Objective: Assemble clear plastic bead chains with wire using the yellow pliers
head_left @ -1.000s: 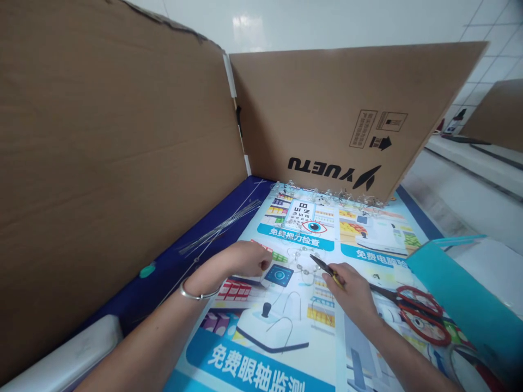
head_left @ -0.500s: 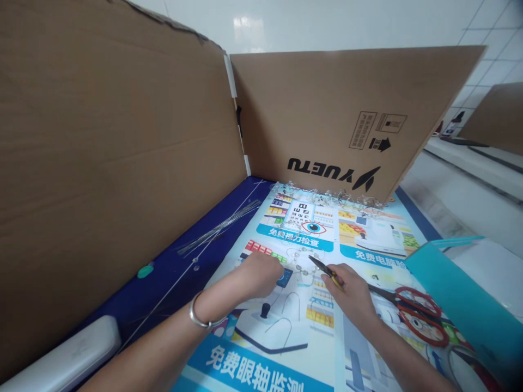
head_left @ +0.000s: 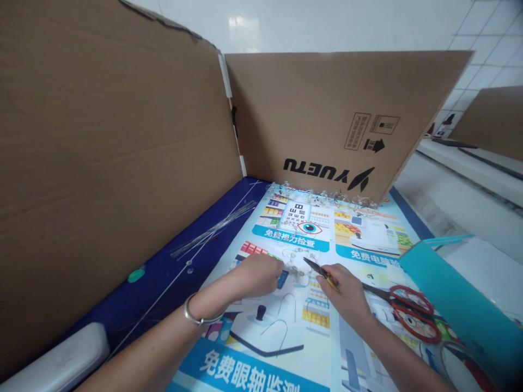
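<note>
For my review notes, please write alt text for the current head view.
A person's right hand holds a pointed tool beside small clear beads on a printed poster, the left hand curled opposite, its grip hidden. Red-handled scissors lie on the right; cardboard panels stand along the left and back.

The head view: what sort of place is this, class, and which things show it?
Probably a small craft workspace: pliers in the right hand, clear beads on a printed poster, and red-handled scissors beside them.
</note>
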### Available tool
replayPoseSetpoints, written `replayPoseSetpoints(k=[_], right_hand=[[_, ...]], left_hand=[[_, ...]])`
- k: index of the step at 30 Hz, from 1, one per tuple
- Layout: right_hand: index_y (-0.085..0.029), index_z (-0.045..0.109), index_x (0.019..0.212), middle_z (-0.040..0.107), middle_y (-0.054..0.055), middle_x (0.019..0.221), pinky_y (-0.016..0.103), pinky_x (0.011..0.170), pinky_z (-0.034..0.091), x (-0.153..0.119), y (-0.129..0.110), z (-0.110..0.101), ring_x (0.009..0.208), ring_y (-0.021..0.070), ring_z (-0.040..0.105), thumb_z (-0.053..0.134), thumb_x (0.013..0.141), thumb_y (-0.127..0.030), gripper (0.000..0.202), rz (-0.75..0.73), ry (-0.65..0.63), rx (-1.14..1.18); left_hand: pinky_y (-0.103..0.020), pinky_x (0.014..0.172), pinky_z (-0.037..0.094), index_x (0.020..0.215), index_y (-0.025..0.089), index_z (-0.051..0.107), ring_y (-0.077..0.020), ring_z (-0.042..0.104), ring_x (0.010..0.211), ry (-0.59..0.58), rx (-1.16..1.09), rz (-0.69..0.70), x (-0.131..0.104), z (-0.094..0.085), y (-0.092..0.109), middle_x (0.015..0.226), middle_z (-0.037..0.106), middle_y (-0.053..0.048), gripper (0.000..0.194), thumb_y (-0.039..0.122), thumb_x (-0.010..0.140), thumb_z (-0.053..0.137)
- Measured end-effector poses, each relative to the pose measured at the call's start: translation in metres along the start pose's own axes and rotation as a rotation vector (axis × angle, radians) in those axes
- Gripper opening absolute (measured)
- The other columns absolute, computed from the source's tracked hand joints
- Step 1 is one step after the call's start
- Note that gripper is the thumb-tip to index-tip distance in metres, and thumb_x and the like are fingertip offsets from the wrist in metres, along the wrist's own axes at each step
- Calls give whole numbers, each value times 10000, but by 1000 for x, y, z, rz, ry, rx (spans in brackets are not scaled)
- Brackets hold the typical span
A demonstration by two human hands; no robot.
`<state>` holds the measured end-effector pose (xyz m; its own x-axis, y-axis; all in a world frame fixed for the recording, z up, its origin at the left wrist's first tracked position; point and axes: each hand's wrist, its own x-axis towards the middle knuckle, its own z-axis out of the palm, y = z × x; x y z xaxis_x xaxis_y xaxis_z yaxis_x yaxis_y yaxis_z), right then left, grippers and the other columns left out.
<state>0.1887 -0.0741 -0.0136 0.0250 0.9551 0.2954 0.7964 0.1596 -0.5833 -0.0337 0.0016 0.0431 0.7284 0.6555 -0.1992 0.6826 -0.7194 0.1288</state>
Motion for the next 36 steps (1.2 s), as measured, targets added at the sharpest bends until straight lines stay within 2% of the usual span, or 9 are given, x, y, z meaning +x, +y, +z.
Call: replayPoseSetpoints(k=[5, 8, 12, 16, 19, 24, 28, 33, 36], right_hand=[[-212, 587, 950, 584, 55, 893, 291, 764, 430, -2, -2, 1, 838, 178, 543, 487, 803, -331, 214, -93, 48, 45], [-206, 587, 946, 579, 59, 885, 284, 746, 430, -2, -5, -1, 823, 173, 536, 496, 797, -325, 211, -100, 66, 110], [-196, 585, 888, 555, 33, 791, 249, 628, 414, -4, -17, -6, 692, 141, 502, 479, 805, -362, 214, 14, -8, 287], [-180, 552, 842, 512, -5, 724, 221, 580, 378, -7, -31, -7, 651, 116, 454, 480, 803, -400, 235, 169, -121, 531], [-176, 539, 798, 487, -23, 700, 211, 580, 362, -10, -40, -5, 642, 104, 425, 538, 763, -391, 217, 227, -170, 626], [-181, 516, 744, 460, -39, 659, 205, 573, 353, -13, -48, 0, 614, 94, 408, 597, 703, -325, 171, 305, -196, 712], [-179, 525, 734, 476, -36, 666, 207, 582, 356, -14, -49, 3, 621, 98, 420, 588, 694, -307, 148, 312, -193, 803], [-173, 529, 699, 462, -44, 639, 204, 574, 345, -13, -52, 3, 615, 98, 410, 591, 671, -270, 118, 350, -164, 794], [-167, 525, 681, 453, -43, 634, 205, 572, 338, -12, -54, 2, 619, 97, 402, 588, 672, -262, 114, 352, -165, 794]], left_hand=[[-205, 523, 337, 741, 179, 521, -122, 515, 600, 206, -349, -38, 8, 7, -3, 667, 590, -1, 110, 180, 746, 411], [-188, 519, 357, 802, 181, 521, -104, 515, 595, 242, -579, -57, 15, 14, -3, 680, 586, 15, 111, 211, 765, 421], [-192, 534, 388, 941, 189, 552, -98, 543, 589, 242, -741, -63, 19, 20, 4, 733, 615, 16, 214, 200, 786, 404], [-215, 631, 407, 844, 195, 607, -127, 568, 709, 351, -646, -19, 17, 22, 17, 789, 630, 2, 201, 166, 771, 422], [-223, 643, 400, 807, 194, 600, -143, 561, 734, 412, -549, -16, 15, 25, 27, 784, 626, -8, 173, 153, 758, 439], [-223, 589, 383, 763, 185, 558, -145, 552, 677, 385, -379, -27, 11, 32, 37, 738, 604, -23, 140, 156, 776, 422], [-233, 545, 362, 722, 172, 520, -145, 535, 620, 351, -186, -41, 9, 35, 41, 703, 577, -37, 112, 133, 760, 422], [-261, 585, 402, 808, 171, 526, -173, 553, 678, 317, -84, -2, 5, 34, 45, 765, 581, -59, 119, 165, 807, 407], [-273, 599, 418, 823, 174, 522, -184, 554, 707, 327, -50, 31, 1, 32, 49, 787, 576, -59, 143, 128, 808, 387]])
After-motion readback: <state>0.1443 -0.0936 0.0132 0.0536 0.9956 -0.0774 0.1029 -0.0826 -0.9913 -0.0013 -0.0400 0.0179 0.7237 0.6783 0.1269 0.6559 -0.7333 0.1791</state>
